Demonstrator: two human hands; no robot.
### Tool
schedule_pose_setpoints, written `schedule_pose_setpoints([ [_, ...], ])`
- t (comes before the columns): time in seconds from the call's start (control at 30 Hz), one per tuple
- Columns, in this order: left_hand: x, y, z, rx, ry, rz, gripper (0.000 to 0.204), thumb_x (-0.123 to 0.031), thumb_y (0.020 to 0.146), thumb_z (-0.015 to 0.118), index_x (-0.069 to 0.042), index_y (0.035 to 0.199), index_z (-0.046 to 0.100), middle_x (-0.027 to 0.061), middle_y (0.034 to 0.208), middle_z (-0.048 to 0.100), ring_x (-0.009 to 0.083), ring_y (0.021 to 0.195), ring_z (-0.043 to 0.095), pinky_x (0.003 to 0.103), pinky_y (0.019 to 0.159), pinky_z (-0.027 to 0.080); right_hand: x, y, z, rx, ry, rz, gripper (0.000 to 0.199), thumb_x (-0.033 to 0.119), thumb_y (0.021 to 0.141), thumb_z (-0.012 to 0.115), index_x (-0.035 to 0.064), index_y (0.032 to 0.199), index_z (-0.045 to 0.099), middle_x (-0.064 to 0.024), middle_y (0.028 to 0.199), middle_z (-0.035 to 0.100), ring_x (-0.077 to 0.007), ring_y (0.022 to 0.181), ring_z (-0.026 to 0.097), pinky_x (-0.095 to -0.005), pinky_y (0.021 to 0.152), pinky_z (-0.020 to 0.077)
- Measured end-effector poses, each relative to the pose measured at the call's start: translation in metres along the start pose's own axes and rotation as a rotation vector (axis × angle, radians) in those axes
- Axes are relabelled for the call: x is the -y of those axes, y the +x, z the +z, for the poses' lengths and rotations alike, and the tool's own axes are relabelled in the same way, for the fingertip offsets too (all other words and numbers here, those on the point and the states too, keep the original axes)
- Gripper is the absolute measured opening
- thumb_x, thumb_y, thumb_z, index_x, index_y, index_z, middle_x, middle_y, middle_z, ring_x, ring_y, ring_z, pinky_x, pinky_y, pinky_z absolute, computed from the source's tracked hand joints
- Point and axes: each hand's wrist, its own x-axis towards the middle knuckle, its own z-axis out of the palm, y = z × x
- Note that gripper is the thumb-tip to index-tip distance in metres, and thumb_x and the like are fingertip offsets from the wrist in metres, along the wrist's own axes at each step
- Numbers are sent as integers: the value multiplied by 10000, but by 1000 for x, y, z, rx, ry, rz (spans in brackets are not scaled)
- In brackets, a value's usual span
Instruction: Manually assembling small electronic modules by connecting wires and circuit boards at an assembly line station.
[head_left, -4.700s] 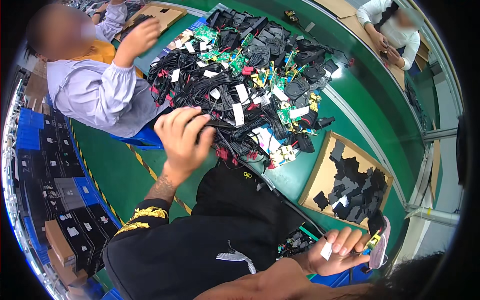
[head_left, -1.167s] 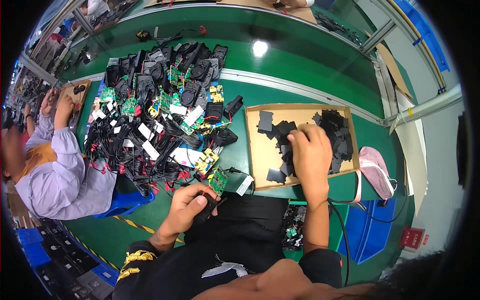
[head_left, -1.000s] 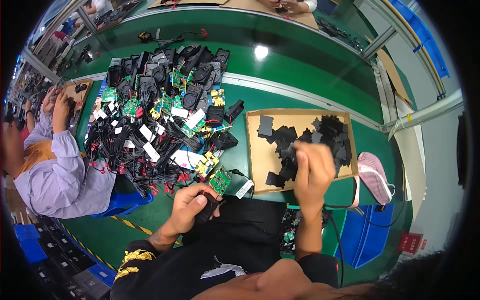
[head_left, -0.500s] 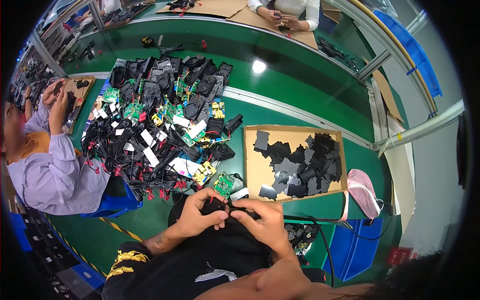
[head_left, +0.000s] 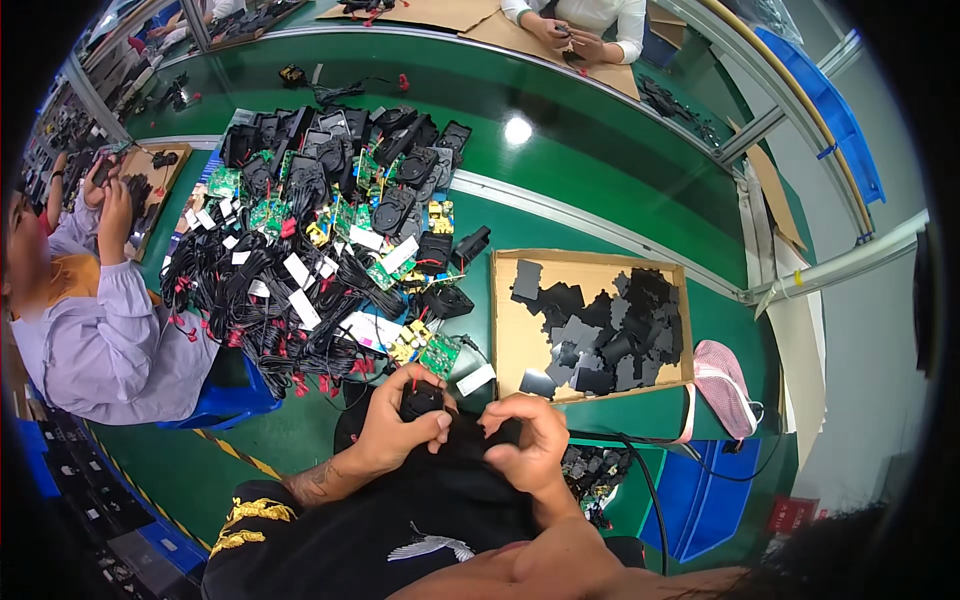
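Note:
My left hand (head_left: pixel 393 425) is closed around a small black plastic housing (head_left: pixel 421 401), held just past the table's near edge. Right beyond it a green circuit board (head_left: pixel 438 355) rests at the edge of the pile, and a white label (head_left: pixel 476 379) lies beside the board. Whether wires join the board to the housing is hard to make out. A short way to the right of the housing, my right hand (head_left: pixel 530 445) has its thumb and fingers bent but apart, with nothing visible between them.
A large heap of black housings (head_left: pixel 305 165), boards and bundled cables (head_left: pixel 290 330) covers the table's left part. On the right stands a cardboard tray (head_left: pixel 520 345) of black sheet pieces (head_left: pixel 610 335), near a pink mesh item (head_left: pixel 725 390). Co-workers sit left and opposite. Blue bins (head_left: pixel 705 500) are below right.
My right hand has come away from the housing toward the right. The left hand has turned the housing, showing more of it. The green board has shifted slightly left and farther away.

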Motion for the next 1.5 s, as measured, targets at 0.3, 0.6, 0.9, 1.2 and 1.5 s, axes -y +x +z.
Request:
schedule_pose_setpoints([
  [0.3, 7, 8, -3, 133, 368, 288, 496, -30, 887, 774, -81, 1282, 477, 87, 1125, 618, 110, 897, 618, 265, 777, 526, 14, 2, -7, -316, -235, 137, 115, -70, 822, 783, -48, 932, 760, -146, 805, 758, -199, 659, 718, -284, 599, 556],
  [0.6, -5, 6, 1, 280, 277, 48, 668, 50, 821, 699, -60, 1403, 392, 50, 1185, 510, 88, 1075, 529, 279, 941, 463, 19, 29, 9, 105, -399, -140, 186, -114, 765, 786, -42, 933, 753, -134, 845, 758, -237, 719, 730, -309, 665, 563],
  [0.9, -4, 3, 1, 316, 220, 9, 645, 71, 813, 645, -47, 1391, 383, 50, 1146, 499, 93, 976, 543, 283, 915, 462, 16, 25, 16, 139, -404, -124, 207, -109, 750, 787, -26, 937, 758, -112, 830, 754, -209, 644, 702, -290, 620, 540],
  [1.2, -2, 3, -4, 340, 105, -4, 500, -161, 968, 647, -53, 1390, 401, 34, 1192, 501, 89, 985, 534, 269, 835, 479, 10, 11, 23, 21, -870, -387, 321, -14, 708, 842, 72, 1015, 798, -56, 1040, 658, -223, 826, 581, -308, 647, 469],
  [1.5, -22, -2, -2, 372, 30, -34, 354, -312, 1103, 533, -61, 1336, 446, 67, 1044, 619, 108, 764, 586, 251, 612, 463, 8, 27, -8, 203, -214, 33, 523, 137, 728, 819, 35, 1234, 735, -213, 1444, 573, -400, 1311, 532, -462, 1070, 439],
])
